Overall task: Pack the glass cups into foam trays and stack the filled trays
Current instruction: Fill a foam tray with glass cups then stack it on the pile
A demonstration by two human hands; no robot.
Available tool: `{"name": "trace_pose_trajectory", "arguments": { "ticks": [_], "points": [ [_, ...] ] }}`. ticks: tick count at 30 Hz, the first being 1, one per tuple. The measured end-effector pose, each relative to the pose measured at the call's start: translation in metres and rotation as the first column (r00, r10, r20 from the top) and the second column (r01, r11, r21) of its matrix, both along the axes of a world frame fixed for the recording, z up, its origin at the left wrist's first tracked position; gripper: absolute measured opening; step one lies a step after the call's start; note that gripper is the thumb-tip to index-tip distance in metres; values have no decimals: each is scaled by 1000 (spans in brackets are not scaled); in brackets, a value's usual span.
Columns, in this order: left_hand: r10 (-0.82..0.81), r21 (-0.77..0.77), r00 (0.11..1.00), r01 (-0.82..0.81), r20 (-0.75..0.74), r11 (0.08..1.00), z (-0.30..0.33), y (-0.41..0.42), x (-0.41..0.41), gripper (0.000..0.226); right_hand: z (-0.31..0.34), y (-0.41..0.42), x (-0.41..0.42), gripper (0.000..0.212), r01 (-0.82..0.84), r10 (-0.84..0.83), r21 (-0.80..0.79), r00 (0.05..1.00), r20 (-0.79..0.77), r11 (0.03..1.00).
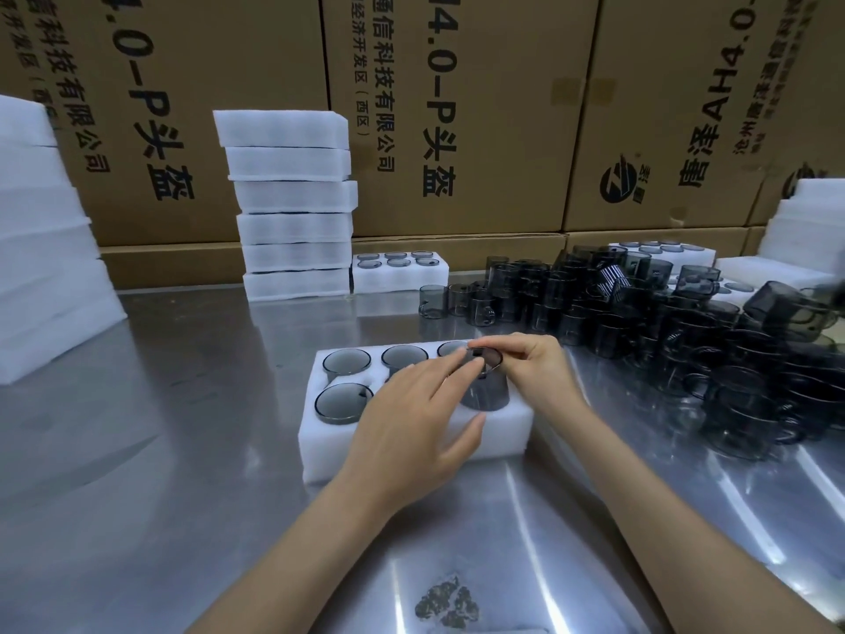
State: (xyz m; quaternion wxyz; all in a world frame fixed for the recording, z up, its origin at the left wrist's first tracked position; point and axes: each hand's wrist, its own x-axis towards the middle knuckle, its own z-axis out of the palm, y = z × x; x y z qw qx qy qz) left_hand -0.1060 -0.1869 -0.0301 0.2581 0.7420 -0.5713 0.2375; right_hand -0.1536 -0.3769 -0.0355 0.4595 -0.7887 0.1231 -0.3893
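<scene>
A white foam tray (498, 434) lies on the steel table in front of me. Smoky grey glass cups sit in its back row (346, 361) and front left slot (344, 401). My right hand (537, 366) pinches the rim of a grey glass cup (485, 390) that stands partly sunk in the tray's front right slot. My left hand (414, 421) lies spread over the tray's middle with its fingertips touching that cup's rim; it hides the middle front slot. A big heap of loose grey cups (663, 322) spreads over the table's right side.
A stack of several foam trays (292, 203) stands behind, with one filled tray (400, 272) beside it. More foam stacks stand at far left (41, 249) and far right (809, 221). Cardboard boxes (457, 107) wall the back. A dark stain (448, 604) marks the near table.
</scene>
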Motion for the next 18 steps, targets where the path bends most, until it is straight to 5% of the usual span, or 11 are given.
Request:
{"name": "trace_pose_trajectory", "arguments": {
  "ticks": [4, 8, 13, 18],
  "points": [
    [25, -37, 1000, -25, 1, 999, 1, 8, 3, 53, 10, 5, -14, 27, 59, -65, -94, 996, -62, 994],
    [53, -64, 998, -51, 20, 997, 3, 12, 5, 55, 16, 17, -37, 35, 133, -137, -176, 990, -13, 975],
    [-11, 67, 1000, 9, 24, 998, 1, 11, 4, 64, 13, 39, -44, 49, 1, -95, -469, 979, -178, 883],
    [-28, 134, 1000, 28, 2, 991, -3, 10, 6, 67, 13, 43, -47, 45, 84, -221, -533, 955, -198, 842]
  ]
}}
